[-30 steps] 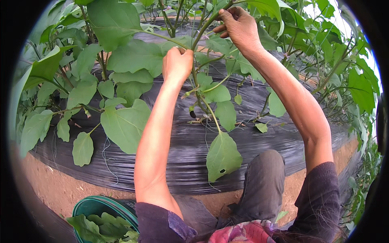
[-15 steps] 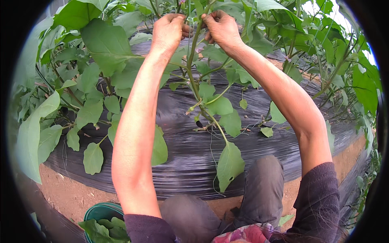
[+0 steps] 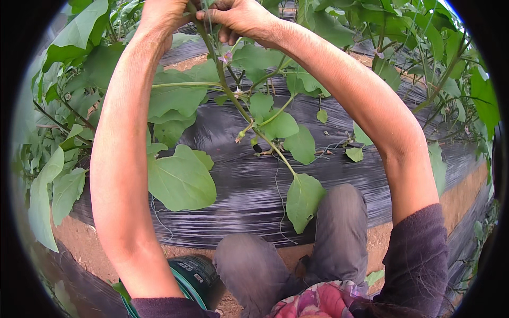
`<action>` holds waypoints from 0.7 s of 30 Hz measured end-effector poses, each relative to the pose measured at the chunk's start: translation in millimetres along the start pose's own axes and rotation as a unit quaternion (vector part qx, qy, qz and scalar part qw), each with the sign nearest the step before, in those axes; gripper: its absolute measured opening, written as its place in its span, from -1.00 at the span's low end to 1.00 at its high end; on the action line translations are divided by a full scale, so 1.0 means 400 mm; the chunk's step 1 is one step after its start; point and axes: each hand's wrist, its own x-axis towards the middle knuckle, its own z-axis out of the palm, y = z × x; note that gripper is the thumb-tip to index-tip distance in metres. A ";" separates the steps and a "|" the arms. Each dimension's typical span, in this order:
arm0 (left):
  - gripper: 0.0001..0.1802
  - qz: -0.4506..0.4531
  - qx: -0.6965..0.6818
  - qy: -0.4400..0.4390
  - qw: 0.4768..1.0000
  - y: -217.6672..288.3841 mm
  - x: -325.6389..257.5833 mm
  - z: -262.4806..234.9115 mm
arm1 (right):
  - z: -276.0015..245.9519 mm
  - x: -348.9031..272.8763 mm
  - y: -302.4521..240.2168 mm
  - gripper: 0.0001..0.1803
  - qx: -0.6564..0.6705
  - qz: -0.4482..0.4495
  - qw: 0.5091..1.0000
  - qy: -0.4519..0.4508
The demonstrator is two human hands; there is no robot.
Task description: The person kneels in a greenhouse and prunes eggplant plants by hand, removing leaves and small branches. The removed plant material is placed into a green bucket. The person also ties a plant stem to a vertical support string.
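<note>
My left hand (image 3: 161, 15) is at the top edge, partly cut off, its fingers curled in beside the upper stem of an eggplant plant (image 3: 220, 71). Close against the same stem, my right hand (image 3: 241, 20) has its thumb and fingers pinched together, the thumb tip touching the stem. A thin green string runs by the fingers; what either hand pinches is hidden. Below them the stem slants down and right, bearing a pale purple flower (image 3: 226, 56) and a broad lower leaf (image 3: 305, 200). A large leaf (image 3: 183, 180) hangs beside my left forearm.
Black plastic mulch (image 3: 238, 217) covers the bed, with brown soil (image 3: 79, 244) along its near edge. A dark green bucket (image 3: 199, 275) stands by my left knee, partly under my forearm. More leafy plants (image 3: 435, 69) crowd both sides.
Both hands have shifted left and up in the picture, and they are closer together at the stem. The stem's upper part leans further left. More of the bucket's side shows.
</note>
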 end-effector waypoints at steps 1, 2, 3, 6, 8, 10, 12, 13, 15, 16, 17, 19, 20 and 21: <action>-0.77 -0.009 0.017 0.053 0.998 -0.012 0.005 -0.031 | -0.019 -0.011 -0.007 -0.73 0.002 0.059 0.998 -0.027; -0.70 -0.015 0.033 0.105 0.994 -0.020 0.014 -0.073 | -0.014 -0.022 0.010 -0.70 0.025 0.022 0.999 -0.012; -0.63 -0.021 0.042 0.154 0.987 -0.012 -0.002 -0.055 | -0.014 -0.042 0.040 -0.66 0.040 -0.013 0.999 0.009; -0.76 -0.043 -0.106 0.284 0.952 0.023 -0.078 -0.030 | -0.023 -0.147 0.061 -0.63 -0.038 -0.041 0.998 0.013; -0.78 -0.023 -0.200 0.327 0.923 0.027 -0.079 -0.081 | -0.021 -0.188 0.097 -0.66 -0.162 -0.064 0.984 0.036; -0.78 0.000 -0.226 0.291 0.930 0.000 -0.097 -0.062 | -0.047 -0.256 0.155 -0.68 -0.350 -0.152 0.923 0.053; -0.76 0.041 -0.183 0.234 0.954 -0.015 -0.138 -0.034 | -0.060 -0.302 0.213 -0.68 -0.469 -0.159 0.868 0.031; -0.75 0.063 -0.161 0.205 0.963 -0.026 -0.159 -0.021 | -0.060 -0.321 0.242 -0.70 -0.518 -0.142 0.843 0.024; -0.66 0.076 -0.143 0.197 0.967 -0.048 -0.204 0.016 | -0.055 -0.354 0.289 -0.71 -0.573 -0.116 0.811 -0.005; -0.66 0.075 -0.139 0.182 0.971 -0.068 -0.237 0.033 | -0.050 -0.372 0.312 -0.68 -0.604 -0.078 0.792 -0.049; -0.65 0.073 -0.136 0.165 0.974 -0.092 -0.270 0.053 | -0.044 -0.397 0.339 -0.70 -0.623 -0.096 0.774 -0.054; -0.67 0.023 -0.109 0.141 0.984 -0.143 -0.332 0.094 | -0.002 -0.429 0.368 -0.69 -0.614 -0.050 0.783 -0.086; -0.67 -0.009 -0.100 0.096 0.990 -0.168 -0.363 0.106 | 0.021 -0.436 0.368 -0.67 -0.605 -0.015 0.787 -0.120; -0.67 -0.042 -0.098 0.047 0.993 -0.209 -0.386 0.130 | 0.028 -0.447 0.371 -0.66 -0.599 0.026 0.786 -0.153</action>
